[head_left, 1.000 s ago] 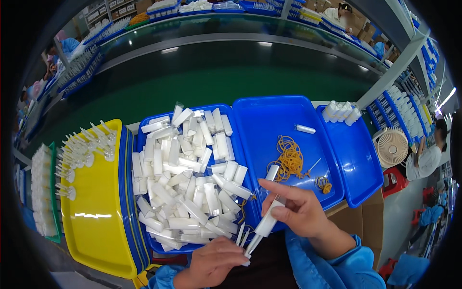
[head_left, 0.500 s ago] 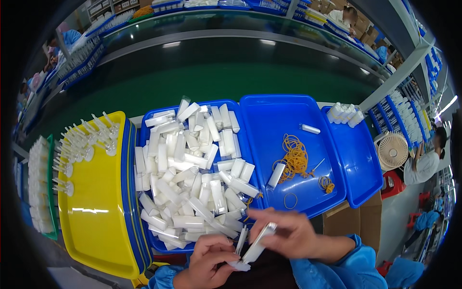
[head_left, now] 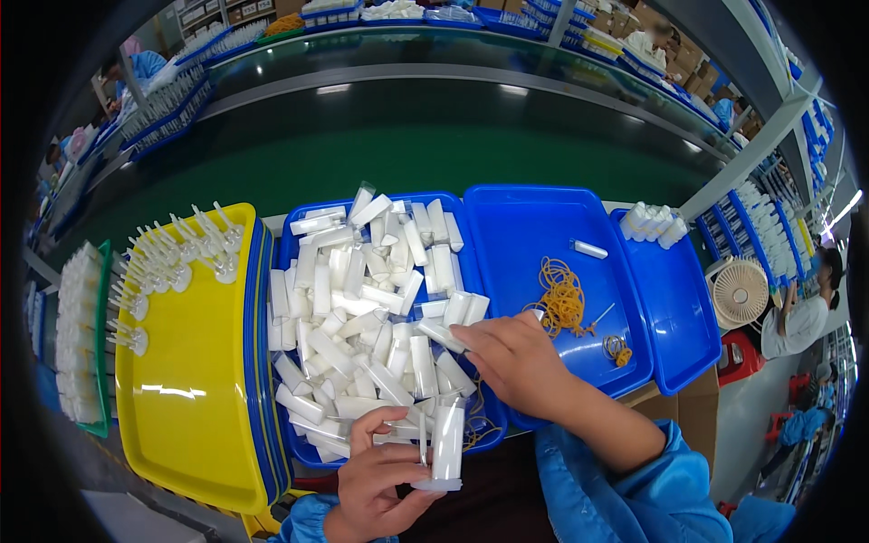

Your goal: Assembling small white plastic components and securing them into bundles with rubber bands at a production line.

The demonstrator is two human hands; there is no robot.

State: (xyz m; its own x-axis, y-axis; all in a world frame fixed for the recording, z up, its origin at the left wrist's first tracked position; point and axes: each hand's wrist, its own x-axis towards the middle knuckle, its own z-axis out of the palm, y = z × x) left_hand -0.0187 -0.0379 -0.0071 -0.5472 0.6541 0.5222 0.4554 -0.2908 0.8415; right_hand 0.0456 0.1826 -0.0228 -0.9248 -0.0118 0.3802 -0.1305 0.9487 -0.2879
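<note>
White holder (head_left: 438, 485), a sleeve (head_left: 448, 439) upright on it, is gripped in the left hand (head_left: 380, 475), while the half-curled right hand (head_left: 523, 360) reaches beside heaped sleeves (head_left: 367, 312), its grip unclear.

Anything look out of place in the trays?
Mildly: in the middle blue tray, a white piece and thin white stick lie loose, apart from the heap of white pieces, and the orange rubber bands are tangled. The left hand's piece shows no obvious damage.
</note>
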